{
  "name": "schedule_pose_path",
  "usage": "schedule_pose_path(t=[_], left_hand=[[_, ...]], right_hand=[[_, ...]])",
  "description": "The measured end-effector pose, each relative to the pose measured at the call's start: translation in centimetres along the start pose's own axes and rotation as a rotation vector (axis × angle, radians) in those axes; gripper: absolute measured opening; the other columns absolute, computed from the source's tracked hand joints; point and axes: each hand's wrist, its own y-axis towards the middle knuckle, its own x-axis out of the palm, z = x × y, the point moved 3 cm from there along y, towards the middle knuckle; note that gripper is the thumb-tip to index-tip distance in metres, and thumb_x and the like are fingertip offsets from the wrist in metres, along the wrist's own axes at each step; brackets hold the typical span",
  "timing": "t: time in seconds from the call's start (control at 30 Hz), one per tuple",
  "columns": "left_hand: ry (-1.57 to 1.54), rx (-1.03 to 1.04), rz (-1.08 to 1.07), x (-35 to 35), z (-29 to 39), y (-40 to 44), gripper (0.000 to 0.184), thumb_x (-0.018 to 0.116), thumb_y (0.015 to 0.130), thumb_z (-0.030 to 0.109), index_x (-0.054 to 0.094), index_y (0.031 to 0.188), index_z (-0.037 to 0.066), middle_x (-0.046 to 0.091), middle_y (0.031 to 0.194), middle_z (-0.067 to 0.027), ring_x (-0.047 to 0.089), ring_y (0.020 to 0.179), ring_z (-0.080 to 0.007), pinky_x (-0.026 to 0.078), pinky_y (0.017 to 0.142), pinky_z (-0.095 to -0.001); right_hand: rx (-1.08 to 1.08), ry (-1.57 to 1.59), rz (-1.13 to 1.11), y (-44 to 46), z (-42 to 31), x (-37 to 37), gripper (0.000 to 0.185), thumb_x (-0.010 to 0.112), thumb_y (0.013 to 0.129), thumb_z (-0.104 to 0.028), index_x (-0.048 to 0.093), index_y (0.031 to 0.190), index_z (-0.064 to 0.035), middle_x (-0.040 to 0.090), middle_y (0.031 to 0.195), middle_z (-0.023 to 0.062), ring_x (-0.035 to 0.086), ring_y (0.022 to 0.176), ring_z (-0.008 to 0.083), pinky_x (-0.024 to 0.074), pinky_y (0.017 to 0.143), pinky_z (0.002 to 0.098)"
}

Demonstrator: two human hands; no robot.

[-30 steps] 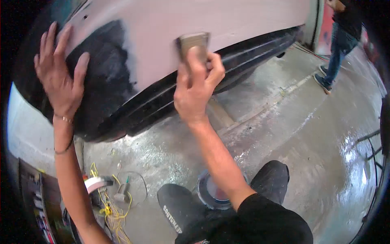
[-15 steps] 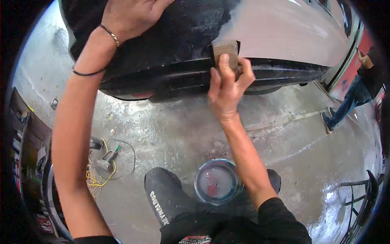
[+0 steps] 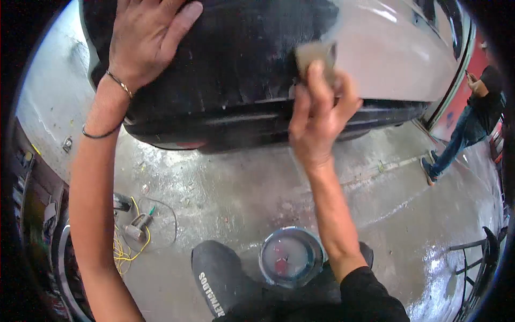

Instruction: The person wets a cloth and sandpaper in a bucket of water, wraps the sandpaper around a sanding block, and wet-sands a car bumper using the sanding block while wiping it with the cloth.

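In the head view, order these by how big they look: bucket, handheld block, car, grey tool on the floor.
1. Car
2. Bucket
3. Block and grey tool, unranked: they look close, and the right hand hides part of the block.

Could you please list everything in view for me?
Car: 1, black and pale pink, top
Block: 1, tan, at the car
Bucket: 1, bluish, between the legs
Tool: 1, grey, floor at left
Cord: count unclear, yellow, by the tool
Shelf: 1, brown, far left
Frame: 1, black, lower right
Other person: 1, black top, blue jeans, right
Floor: 1, grey, below the car
Wristbands: 2, dark, left wrist
Legs: 2, grey, lower centre
Left hand: 1, bare, on the car
Right hand: 1, bare, fingers on block
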Motion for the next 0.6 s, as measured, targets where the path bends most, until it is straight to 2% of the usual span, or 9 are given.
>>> schedule_pose_path(t=[0.07, 0.13, 0.23, 0.3, 0.37, 0.4, 0.47, 0.5, 0.6], left_hand=[[-0.026, 0.000, 0.015, -0.1, -0.1, 0.0, 0.050, 0.048, 0.110, 0.031, 0.060, 0.156, 0.014, 0.042, 0.174, -0.0159, 0.031, 0.164, -0.0391, 0.013, 0.135, -0.0580], [-0.061, 0.018, 0.047, 0.4, -0.6, -0.2, 0.049, 0.048, 0.110, 0.029, 0.060, 0.155, 0.013, 0.043, 0.173, -0.0174, 0.032, 0.164, -0.0402, 0.013, 0.135, -0.0574], [-0.050, 0.005, 0.057, 0.3, -0.8, -0.5, 0.049, 0.048, 0.110, 0.029, 0.059, 0.153, 0.008, 0.045, 0.170, -0.0206, 0.034, 0.162, -0.0423, 0.018, 0.133, -0.0589], [-0.073, -0.038, 0.108, 0.5, -1.2, -0.5, 0.050, 0.048, 0.110, 0.029, 0.058, 0.153, 0.006, 0.045, 0.169, -0.0211, 0.035, 0.161, -0.0427, 0.020, 0.133, -0.0596], [-0.123, -0.114, 0.185, 0.8, -1.0, -0.5, 0.051, 0.049, 0.109, 0.029, 0.056, 0.153, 0.003, 0.045, 0.168, -0.0216, 0.036, 0.161, -0.0430, 0.022, 0.132, -0.0604], [-0.097, -0.125, 0.153, 0.8, -0.7, -0.7, 0.052, 0.050, 0.109, 0.029, 0.056, 0.154, 0.004, 0.045, 0.168, -0.0215, 0.036, 0.160, -0.0429, 0.021, 0.132, -0.0602], [-0.047, -0.142, 0.094, 0.5, -0.9, -0.8, 0.052, 0.051, 0.108, 0.028, 0.055, 0.155, 0.005, 0.044, 0.169, -0.0212, 0.035, 0.160, -0.0427, 0.020, 0.133, -0.0599], [-0.184, -0.030, 0.193, 0.6, -1.2, -0.3, 0.052, 0.057, 0.111, 0.024, 0.053, 0.162, 0.013, 0.048, 0.171, -0.0102, 0.036, 0.162, -0.0328, 0.023, 0.133, -0.0501], [-0.174, -0.015, 0.186, 0.3, -0.8, 0.2, 0.050, 0.052, 0.111, 0.017, 0.053, 0.161, 0.010, 0.048, 0.171, -0.0108, 0.035, 0.163, -0.0331, 0.025, 0.134, -0.0486]], right_hand=[[-0.121, -0.063, 0.046, 8.1, 0.7, 0.9, 0.052, 0.079, 0.094, -0.015, 0.072, 0.145, -0.0207, 0.060, 0.133, 0.0206, 0.056, 0.121, 0.0368, 0.0424, 0.102, 0.0501], [-0.163, -0.112, 0.034, 11.8, 0.7, 1.2, 0.051, 0.077, 0.097, -0.004, 0.068, 0.147, -0.0119, 0.057, 0.142, 0.0189, 0.054, 0.127, 0.0339, 0.0442, 0.108, 0.0445], [-0.112, -0.067, 0.039, 6.6, 2.3, 0.3, 0.051, 0.080, 0.093, -0.011, 0.073, 0.143, -0.0148, 0.060, 0.133, 0.0188, 0.055, 0.124, 0.0341, 0.0451, 0.101, 0.0443], [-0.054, -0.067, -0.035, 0.3, 3.6, -2.1, 0.048, 0.080, 0.094, -0.008, 0.075, 0.141, -0.0149, 0.060, 0.135, 0.0185, 0.055, 0.124, 0.0341, 0.0459, 0.100, 0.0415], [-0.049, -0.007, -0.053, 0.1, 3.4, -2.0, 0.050, 0.080, 0.094, -0.003, 0.073, 0.143, -0.0114, 0.059, 0.140, 0.0181, 0.054, 0.131, 0.0337, 0.0443, 0.108, 0.0435], [-0.039, 0.011, -0.066, -0.3, 3.3, -2.3, 0.051, 0.080, 0.094, -0.001, 0.072, 0.143, -0.0097, 0.058, 0.142, 0.0179, 0.053, 0.134, 0.0335, 0.0435, 0.112, 0.0445], [-0.157, -0.038, -0.070, 5.8, 0.1, -0.3, 0.051, 0.081, 0.090, -0.001, 0.075, 0.139, -0.0123, 0.061, 0.138, 0.0166, 0.057, 0.127, 0.0332, 0.0461, 0.108, 0.0439], [-0.214, -0.018, -0.059, 8.4, -1.5, 1.1, 0.052, 0.081, 0.088, -0.001, 0.076, 0.138, -0.0136, 0.063, 0.136, 0.0157, 0.058, 0.123, 0.0332, 0.0466, 0.106, 0.0439], [-0.351, 0.005, -0.093, 10.9, 0.3, 1.3, 0.051, 0.079, 0.088, -0.004, 0.078, 0.138, -0.0164, 0.064, 0.136, 0.0139, 0.060, 0.120, 0.0325, 0.0476, 0.104, 0.0439]])
